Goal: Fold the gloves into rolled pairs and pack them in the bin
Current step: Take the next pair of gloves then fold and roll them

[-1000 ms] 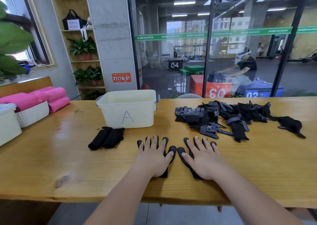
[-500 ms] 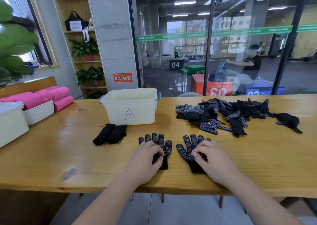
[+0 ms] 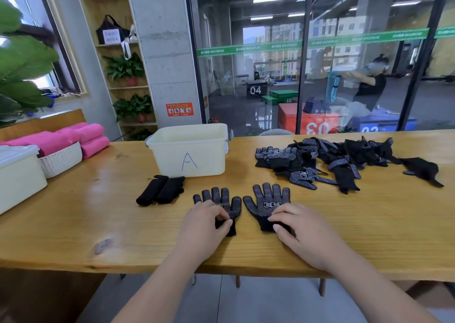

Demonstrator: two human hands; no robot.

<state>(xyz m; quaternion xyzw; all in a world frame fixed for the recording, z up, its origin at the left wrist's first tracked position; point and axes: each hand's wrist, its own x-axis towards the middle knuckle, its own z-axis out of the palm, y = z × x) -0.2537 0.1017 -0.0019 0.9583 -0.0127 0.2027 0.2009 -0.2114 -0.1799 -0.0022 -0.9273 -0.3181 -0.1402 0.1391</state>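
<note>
Left grip (image 3: 206, 226) is pinching the left glove (image 3: 221, 198) by its cuff and right grip (image 3: 302, 231) the right glove (image 3: 269, 199), both lying flat on the desk (image 3: 344, 224) just ahead, likely for stacking and rolling; the bin (image 3: 189, 150) is sitting farther ahead.

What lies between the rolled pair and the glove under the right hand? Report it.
Between rolled pair and right glove: the left glove, dotted side up, cuff held by the left hand, in the head view.

free: table (image 3: 242, 169) strip between bin (image 3: 209, 157) and glove pile (image 3: 344, 155) | obstacle: rolled pair (image 3: 160, 192) just before bin
</note>
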